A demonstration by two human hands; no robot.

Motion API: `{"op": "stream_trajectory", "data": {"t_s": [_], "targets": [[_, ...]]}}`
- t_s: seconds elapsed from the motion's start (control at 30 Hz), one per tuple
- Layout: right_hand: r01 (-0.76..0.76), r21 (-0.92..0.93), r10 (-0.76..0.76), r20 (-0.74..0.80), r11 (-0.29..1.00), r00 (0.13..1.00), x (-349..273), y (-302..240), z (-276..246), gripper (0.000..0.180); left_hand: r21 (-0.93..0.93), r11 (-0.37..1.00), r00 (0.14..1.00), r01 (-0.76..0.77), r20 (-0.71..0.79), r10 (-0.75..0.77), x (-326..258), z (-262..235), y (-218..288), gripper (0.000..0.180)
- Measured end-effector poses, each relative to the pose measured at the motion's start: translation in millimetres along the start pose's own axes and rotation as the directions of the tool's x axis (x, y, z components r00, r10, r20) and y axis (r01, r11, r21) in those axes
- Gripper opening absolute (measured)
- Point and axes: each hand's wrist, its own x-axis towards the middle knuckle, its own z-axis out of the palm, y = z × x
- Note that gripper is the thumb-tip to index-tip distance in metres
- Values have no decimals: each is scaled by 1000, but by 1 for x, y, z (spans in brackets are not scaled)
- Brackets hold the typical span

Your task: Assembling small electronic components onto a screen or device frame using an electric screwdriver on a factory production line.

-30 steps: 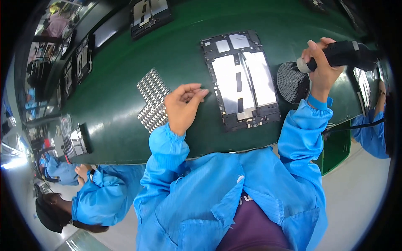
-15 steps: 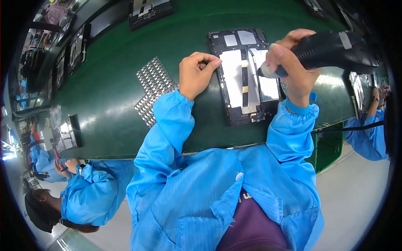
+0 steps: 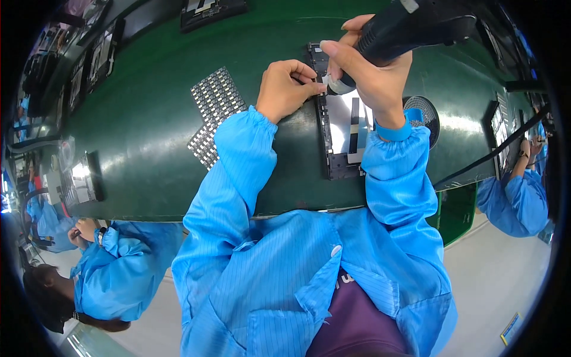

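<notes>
While the person leans over the green workbench (image 3: 148, 154), both hands meet at the top edge of an opened flat device (image 3: 345, 128) lying at about 12 o'clock from the body. The right hand (image 3: 372, 77) is closed around a black electric screwdriver (image 3: 416, 27), whose body runs off toward 1 o'clock while its tip end points down at the device's upper left corner. The left hand (image 3: 288, 86) is curled, with its thumb and fingertips pinched together right beside the screwdriver tip; whatever small part they pinch is too tiny to make out. The device shows a dark frame, pale silver panels and a dark strip down its middle, and it sits between the two blue sleeves.

At 10 o'clock from the left hand, well apart from it, lies a sheet of small silver parts (image 3: 214, 110) in rows on the bench. At 3 o'clock from the device, just beside the right cuff, sits a round black mesh dish (image 3: 425, 113). A black cable (image 3: 488, 154) runs off toward 3 o'clock. Another worker in blue (image 3: 113, 268) sits at 8 o'clock, and a further blue-sleeved worker (image 3: 517, 196) is at 3 o'clock.
</notes>
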Motion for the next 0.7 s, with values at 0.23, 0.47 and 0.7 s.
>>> {"op": "stream_trajectory", "data": {"t_s": [0.23, 0.47, 0.7], "targets": [[-32, 1, 32, 11, 999, 999, 1, 14, 3, 30, -68, 991, 992, 118, 55, -114, 0, -2, 4, 20], [-55, -14, 55, 19, 998, 998, 1, 18, 3, 29, -90, 985, 988, 147, 64, -142, 0, -1, 5, 16], [32, -85, -23, 104, 996, 994, 0, 19, 7, 25, -89, 990, 993, 111, 45, -107, -4, -1, 5, 12]]}}
